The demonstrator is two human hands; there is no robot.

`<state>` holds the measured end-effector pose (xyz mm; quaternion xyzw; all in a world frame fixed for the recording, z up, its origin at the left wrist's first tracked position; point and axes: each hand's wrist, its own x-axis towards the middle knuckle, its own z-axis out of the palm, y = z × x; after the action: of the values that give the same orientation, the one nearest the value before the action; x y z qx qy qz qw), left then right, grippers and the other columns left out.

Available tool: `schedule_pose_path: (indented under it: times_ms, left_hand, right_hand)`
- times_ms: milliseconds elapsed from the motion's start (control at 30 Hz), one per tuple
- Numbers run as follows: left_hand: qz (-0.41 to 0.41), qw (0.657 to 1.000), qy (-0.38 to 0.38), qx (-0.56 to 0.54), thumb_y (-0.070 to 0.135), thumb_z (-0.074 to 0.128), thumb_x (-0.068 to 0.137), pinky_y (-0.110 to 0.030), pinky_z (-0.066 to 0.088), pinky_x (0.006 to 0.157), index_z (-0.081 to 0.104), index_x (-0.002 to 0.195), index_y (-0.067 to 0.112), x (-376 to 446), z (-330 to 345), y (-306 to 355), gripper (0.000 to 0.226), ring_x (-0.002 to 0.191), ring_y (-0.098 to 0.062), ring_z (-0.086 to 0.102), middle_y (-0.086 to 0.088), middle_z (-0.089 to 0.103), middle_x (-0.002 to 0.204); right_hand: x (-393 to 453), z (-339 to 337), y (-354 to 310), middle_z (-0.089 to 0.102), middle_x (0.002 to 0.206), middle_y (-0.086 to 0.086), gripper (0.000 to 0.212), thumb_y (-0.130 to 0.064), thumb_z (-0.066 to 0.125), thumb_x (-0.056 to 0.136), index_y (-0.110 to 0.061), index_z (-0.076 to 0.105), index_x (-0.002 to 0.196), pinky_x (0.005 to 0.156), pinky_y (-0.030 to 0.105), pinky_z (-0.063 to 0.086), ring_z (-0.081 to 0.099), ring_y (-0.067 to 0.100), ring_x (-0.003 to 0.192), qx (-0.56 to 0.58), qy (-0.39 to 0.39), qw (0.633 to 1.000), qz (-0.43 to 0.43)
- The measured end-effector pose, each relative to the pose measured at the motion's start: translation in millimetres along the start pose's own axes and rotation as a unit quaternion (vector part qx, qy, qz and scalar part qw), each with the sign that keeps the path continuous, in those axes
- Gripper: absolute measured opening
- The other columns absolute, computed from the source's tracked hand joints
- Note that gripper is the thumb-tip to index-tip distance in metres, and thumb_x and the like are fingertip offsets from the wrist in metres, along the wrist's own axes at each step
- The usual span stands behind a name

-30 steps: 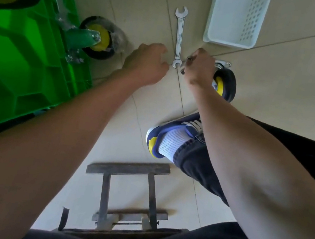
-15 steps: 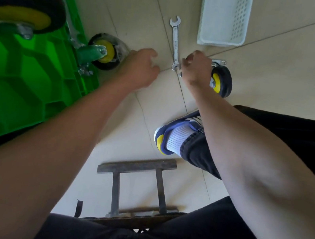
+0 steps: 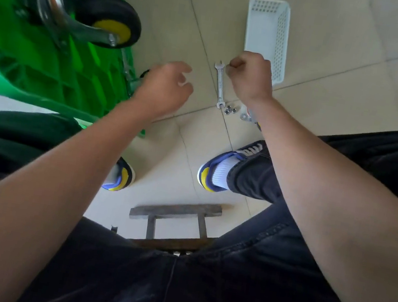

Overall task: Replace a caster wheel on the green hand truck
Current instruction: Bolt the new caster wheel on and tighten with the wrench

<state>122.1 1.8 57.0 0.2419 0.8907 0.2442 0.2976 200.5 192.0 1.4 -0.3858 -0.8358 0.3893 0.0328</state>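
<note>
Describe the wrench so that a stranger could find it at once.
Start at the white basket on the floor. Just left of its near end lies the wrench. It is a slim silver bar with open jaws at both ends, far longer than the small nuts beside it.

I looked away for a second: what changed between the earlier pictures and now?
Both hands lifted off the floor: the right hand rose fisted, the left hand hangs loosely curled. Nuts now lie exposed. The wrench and white basket stayed put.

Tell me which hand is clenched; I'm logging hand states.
The right hand, above the wrench beside the white basket, is curled into a fist; the left hand, nearer the green hand truck, has loosely spread fingers.
</note>
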Motion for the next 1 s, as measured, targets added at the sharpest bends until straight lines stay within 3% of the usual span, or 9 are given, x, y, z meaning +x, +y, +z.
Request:
schedule_pose_path:
  times_ms: [133,433,533,600,700,767,900,967,1000]
  left_hand:
    - [0.031,0.999,0.03,-0.004,0.038,0.048,0.08,-0.039,0.048,0.105,0.062,0.134,0.023,-37.2,-20.1,16.0,0.057,0.116,-0.027,0.06,0.006,0.069,0.107]
    - [0.075,0.99,0.116,-0.007,0.033,0.052,0.086,-0.039,0.054,0.097,0.062,0.136,0.024,-87.9,-77.7,41.0,0.052,0.105,-0.018,0.066,0.005,0.07,0.117]
    - [0.113,0.98,0.162,0.0,0.028,0.056,0.091,-0.034,0.053,0.099,0.063,0.136,0.022,-100.9,-107.6,47.2,0.046,0.105,-0.015,0.066,0.003,0.071,0.118]
    - [0.138,0.971,0.195,0.012,0.027,0.057,0.091,-0.028,0.051,0.101,0.065,0.133,0.021,-112.0,-128.5,49.7,0.043,0.106,-0.01,0.067,0.004,0.072,0.118]
    - [0.146,0.959,0.243,0.028,0.022,0.06,0.094,-0.002,0.042,0.089,0.069,0.129,0.02,-127.8,-157.7,46.7,0.036,0.1,-0.002,0.065,0.008,0.072,0.112]
    - [0.138,0.952,0.272,0.041,0.024,0.06,0.096,0.004,0.037,0.083,0.071,0.125,0.021,-134.2,-173.5,41.7,0.032,0.096,-0.001,0.064,0.01,0.072,0.104]
    - [0.128,0.944,0.293,0.081,0.029,0.059,0.096,-0.023,0.048,0.099,0.072,0.125,0.024,-127.7,-196.1,27.4,0.032,0.1,-0.013,0.067,0.004,0.074,0.116]
    - [0.116,0.943,0.294,0.101,0.031,0.059,0.096,-0.033,0.051,0.1,0.07,0.127,0.024,-117.7,-203.3,18.3,0.034,0.098,-0.019,0.066,-0.002,0.07,0.127]
    - [0.114,0.941,0.3,0.105,0.03,0.059,0.096,-0.037,0.05,0.101,0.071,0.127,0.023,-112.5,-205.6,12.6,0.034,0.105,-0.021,0.064,-0.004,0.068,0.13]
  right_hand:
    - [-10.0,-20.7,-25.1,0.077,0.09,0.001,0.01,-0.02,0.07,0.085,-0.016,0.077,0.09,0.08,0.034,0.057,0.071,0.021,0.091,-0.011,-0.012,0.998,-0.062]
    - [-31.0,-42.6,-107.3,0.078,0.094,0.002,0.015,-0.02,0.072,0.086,-0.015,0.08,0.099,0.085,0.029,0.056,0.072,0.016,0.091,0.022,0.006,0.987,-0.159]
    - [-35.1,-53.4,-141.7,0.075,0.087,-0.006,0.014,-0.024,0.074,0.086,-0.017,0.081,0.096,0.081,0.021,0.053,0.068,0.008,0.085,0.004,-0.023,0.978,-0.206]
    - [-37.8,-62.2,-163.9,0.067,0.077,-0.013,0.011,-0.026,0.074,0.087,-0.02,0.081,0.093,0.068,0.01,0.045,0.063,0.003,0.079,-0.018,-0.04,0.973,-0.227]
    - [-42.6,-65.6,-185.4,0.068,0.075,-0.013,0.01,-0.025,0.074,0.086,-0.021,0.081,0.091,0.064,0.012,0.042,0.062,0.0,0.072,0.002,-0.048,0.968,-0.247]
    - [-48.4,-59.2,-192.2,0.069,0.075,-0.015,0.008,-0.025,0.073,0.087,-0.022,0.08,0.09,0.065,0.009,0.044,0.063,-0.003,0.071,0.032,-0.057,0.967,-0.246]
    - [-52.2,-36.3,-197.9,0.075,0.094,-0.006,0.013,-0.023,0.073,0.091,-0.017,0.079,0.101,0.079,0.017,0.05,0.068,0.003,0.088,0.06,-0.065,0.97,-0.229]
    - [-51.0,-25.0,-201.7,0.075,0.096,-0.003,0.014,-0.024,0.074,0.092,-0.015,0.078,0.101,0.078,0.021,0.051,0.068,0.008,0.089,0.059,-0.075,0.971,-0.219]
    - [-50.1,-19.4,-204.0,0.074,0.094,-0.002,0.014,-0.024,0.074,0.092,-0.014,0.078,0.1,0.077,0.024,0.051,0.068,0.011,0.088,0.053,-0.086,0.97,-0.219]
